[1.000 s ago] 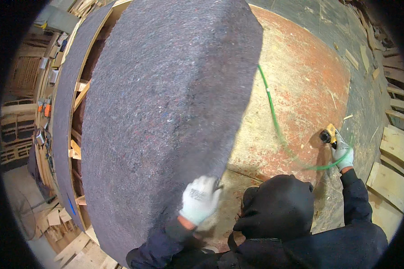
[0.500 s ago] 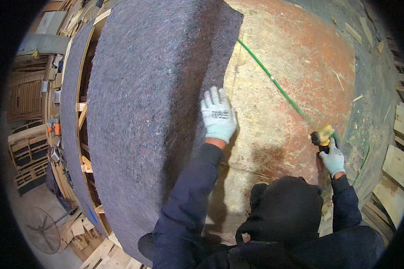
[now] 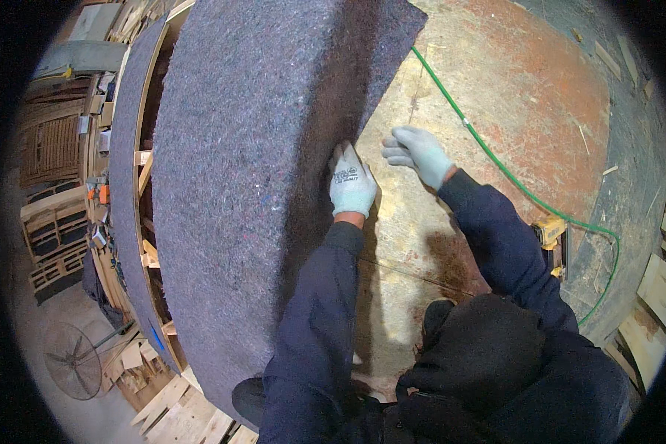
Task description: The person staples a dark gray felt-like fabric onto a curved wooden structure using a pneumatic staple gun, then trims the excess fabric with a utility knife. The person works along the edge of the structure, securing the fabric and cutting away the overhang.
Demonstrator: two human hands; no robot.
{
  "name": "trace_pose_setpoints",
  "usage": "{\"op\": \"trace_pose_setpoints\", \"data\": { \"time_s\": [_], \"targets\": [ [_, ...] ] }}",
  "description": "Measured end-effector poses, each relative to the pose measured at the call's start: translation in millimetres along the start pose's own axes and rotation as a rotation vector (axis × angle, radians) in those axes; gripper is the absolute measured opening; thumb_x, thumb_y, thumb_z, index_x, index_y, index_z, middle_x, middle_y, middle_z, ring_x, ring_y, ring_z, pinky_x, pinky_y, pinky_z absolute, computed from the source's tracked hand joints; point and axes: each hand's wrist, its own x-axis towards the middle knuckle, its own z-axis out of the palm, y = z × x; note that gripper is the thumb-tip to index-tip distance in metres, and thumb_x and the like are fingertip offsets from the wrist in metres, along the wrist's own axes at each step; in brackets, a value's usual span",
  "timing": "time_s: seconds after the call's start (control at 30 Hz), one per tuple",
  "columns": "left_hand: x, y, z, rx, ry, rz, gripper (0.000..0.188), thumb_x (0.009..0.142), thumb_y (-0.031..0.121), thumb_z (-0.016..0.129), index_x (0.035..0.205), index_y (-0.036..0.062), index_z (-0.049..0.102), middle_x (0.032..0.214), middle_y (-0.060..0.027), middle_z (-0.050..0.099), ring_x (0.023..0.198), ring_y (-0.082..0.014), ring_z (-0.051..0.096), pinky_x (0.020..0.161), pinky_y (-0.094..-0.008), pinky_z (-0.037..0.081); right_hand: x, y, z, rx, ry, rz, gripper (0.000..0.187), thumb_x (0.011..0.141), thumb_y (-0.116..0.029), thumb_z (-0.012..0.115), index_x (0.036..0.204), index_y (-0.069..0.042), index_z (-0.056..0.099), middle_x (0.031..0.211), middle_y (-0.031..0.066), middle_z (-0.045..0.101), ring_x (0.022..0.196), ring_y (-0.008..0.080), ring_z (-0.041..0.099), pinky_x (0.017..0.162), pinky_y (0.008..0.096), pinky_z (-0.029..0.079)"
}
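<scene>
A large sheet of speckled grey-purple felt [image 3: 229, 148] drapes over a long wooden frame [image 3: 146, 170] and hangs down its near right side. My left hand [image 3: 351, 185], in a pale glove, lies against this hanging side near the felt's edge, fingers pointing forward. To its right, my gloved right hand [image 3: 419, 154] hovers above the worn board, fingers stretched toward the felt and nothing in them. Beyond my right forearm a yellow and black nail gun [image 3: 551, 234] rests on its own, partly hidden by the sleeve, with a green air hose [image 3: 496, 159] near it.
The scuffed red and tan board [image 3: 525, 96] spreads out right of the felt. Wood scraps [image 3: 607, 59] lie beyond it, and planks [image 3: 655, 296] line the right rim. A round fan [image 3: 72, 360], pallets [image 3: 55, 248] and loose lumber stand at left.
My right hand has let go of the nail gun, leaving it at the right, and moved left toward the felt. My left hand stays at the felt's side, turned slightly.
</scene>
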Motion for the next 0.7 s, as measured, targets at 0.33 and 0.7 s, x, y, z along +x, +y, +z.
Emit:
{"op": "trace_pose_setpoints", "data": {
  "time_s": [0.33,0.7],
  "targets": [
    [9.8,-5.1,-5.8,-0.013,-0.13,0.001,0.059,0.095,0.025,0.05,0.144,-0.0056,0.039,0.146,-0.0307,0.041,0.134,-0.0467,0.041,0.114,-0.0467,0.034,155.5,-147.0,-29.1,-0.988,0.593,-0.435,0.073,0.082,-0.046,0.07,0.136,0.001,0.055,0.132,0.0218,0.061,0.122,0.0333,0.059,0.103,0.0378,0.045],
    [15.7,-7.9,-10.9,-0.106,-0.244,-0.08,0.062,0.097,0.023,0.045,0.15,-0.0034,0.031,0.154,-0.0312,0.031,0.143,-0.0453,0.031,0.12,-0.0458,0.023,227.4,-201.9,-42.2,-0.794,0.595,-0.383,0.081,0.076,-0.042,0.078,0.133,0.01,0.053,0.133,0.0287,0.059,0.123,0.0371,0.059,0.1,0.0422,0.046]
  ]
}}
